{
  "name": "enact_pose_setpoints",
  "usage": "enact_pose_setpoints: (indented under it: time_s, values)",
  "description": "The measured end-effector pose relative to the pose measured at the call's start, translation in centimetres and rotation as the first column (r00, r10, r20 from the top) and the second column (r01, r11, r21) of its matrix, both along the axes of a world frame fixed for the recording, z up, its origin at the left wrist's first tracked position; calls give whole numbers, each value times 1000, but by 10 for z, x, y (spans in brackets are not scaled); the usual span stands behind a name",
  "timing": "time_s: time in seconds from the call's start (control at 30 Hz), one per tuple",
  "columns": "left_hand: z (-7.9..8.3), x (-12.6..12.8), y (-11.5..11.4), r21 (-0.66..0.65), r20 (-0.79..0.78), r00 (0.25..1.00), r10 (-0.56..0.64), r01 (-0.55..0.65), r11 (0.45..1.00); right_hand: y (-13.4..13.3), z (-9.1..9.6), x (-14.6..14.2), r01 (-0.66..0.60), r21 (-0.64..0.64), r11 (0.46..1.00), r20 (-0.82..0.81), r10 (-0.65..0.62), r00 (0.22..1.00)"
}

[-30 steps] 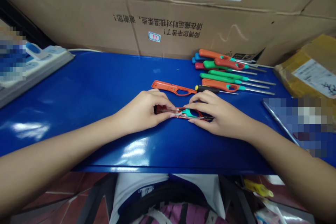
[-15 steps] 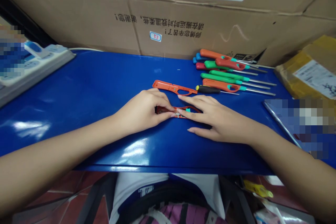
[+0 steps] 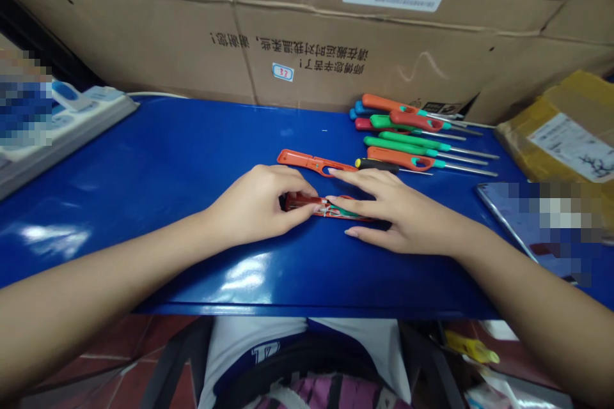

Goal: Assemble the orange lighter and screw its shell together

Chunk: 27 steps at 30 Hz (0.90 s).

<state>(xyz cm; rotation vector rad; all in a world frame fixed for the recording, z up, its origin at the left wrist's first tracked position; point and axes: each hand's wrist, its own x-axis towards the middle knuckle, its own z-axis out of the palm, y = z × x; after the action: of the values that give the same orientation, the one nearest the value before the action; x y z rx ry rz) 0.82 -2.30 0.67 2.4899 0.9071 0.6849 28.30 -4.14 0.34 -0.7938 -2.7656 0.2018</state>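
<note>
An opened red lighter body [image 3: 307,202] with teal and metal parts inside lies on the blue table [image 3: 167,166]. My left hand [image 3: 256,204] is closed, pinching the lighter's left end between thumb and fingers. My right hand [image 3: 391,208] lies open with fingers stretched flat, fingertips pressing on the lighter's right half. Just behind the hands lies a loose orange lighter shell half [image 3: 311,161].
Several long-nosed lighters [image 3: 412,137] with orange, green and blue handles lie at the back right, beside a black-handled screwdriver [image 3: 384,166]. Cardboard boxes [image 3: 297,19] wall off the back. A white power strip [image 3: 71,118] sits at left, a yellow parcel [image 3: 566,128] at right.
My right hand has gone from pinching the lighter's right end to lying flat on it with fingers stretched out. My left hand has kept its pinch.
</note>
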Motion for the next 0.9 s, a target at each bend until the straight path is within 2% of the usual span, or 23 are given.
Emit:
enact_pose_setpoints:
  time_s: [0.13, 0.23, 0.33, 0.43, 0.53, 0.63, 0.77, 0.9]
  values:
    - [0, -3, 7, 120, 36, 999, -16, 12, 993, -2, 2, -1, -1, -69, 998, 98, 8, 995]
    - [-4, -6, 16, 167, 37, 996, -86, 79, 983, -3, 2, -2, 1, -82, 997, 118, 9, 993]
    - [-10, -9, 24, 150, 22, 987, -161, 156, 976, -2, 1, -1, 3, -101, 995, 103, 8, 995]
    - [-14, -10, 27, 95, 24, 979, -203, 200, 975, 1, 5, 3, 53, -127, 990, -3, -54, 999]
    - [-16, -10, 28, 36, 12, 984, -179, 179, 983, 7, 13, 12, 118, -117, 986, -98, -130, 987]
    - [-15, -10, 28, 13, -10, 987, -158, 158, 987, 12, 23, 20, 141, -123, 982, -118, -155, 981]
    - [-12, -9, 26, 89, -14, 979, -205, 205, 975, 15, 27, 23, 126, -205, 971, -113, -152, 982]
    - [-9, -5, 19, 164, -58, 948, -312, 318, 934, 14, 18, 17, 92, -239, 967, -112, -121, 986]
